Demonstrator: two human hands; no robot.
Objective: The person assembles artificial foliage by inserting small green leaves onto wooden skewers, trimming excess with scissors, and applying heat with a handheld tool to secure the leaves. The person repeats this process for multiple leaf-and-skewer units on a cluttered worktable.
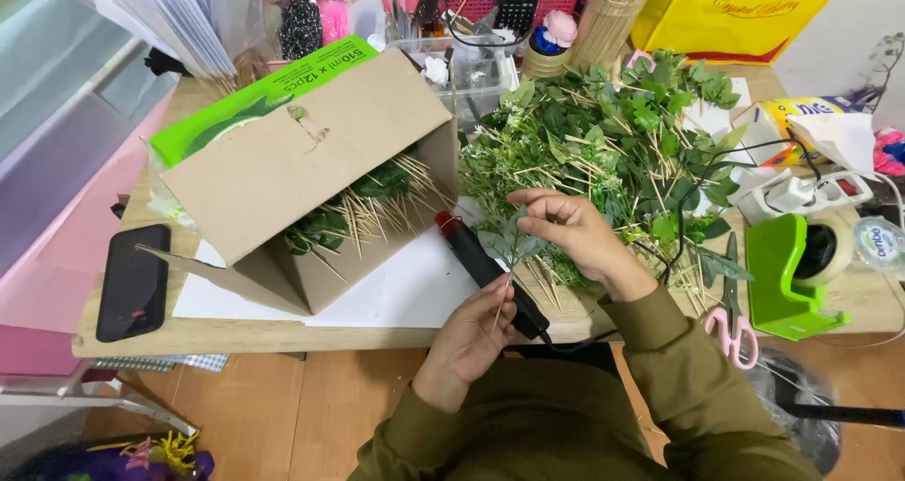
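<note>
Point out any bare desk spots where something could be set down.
Free: white paper between cardboard box and glue gun; wood strip between phone and box. Crowded: leaf pile, back clutter, and right side around tape dispenser and scissors.

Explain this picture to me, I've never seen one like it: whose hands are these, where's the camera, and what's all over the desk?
The camera sits on a person's head and looks down at their own two bare hands; no machine is involved. The left hand pinches a thin wooden stick. The right hand holds a leaf sprig at the stick's top. Under them lies a black glue gun. On the wooden desk are a tipped cardboard box of leaves on sticks, a leaf pile, a phone, a green tape dispenser and pink scissors.
</note>
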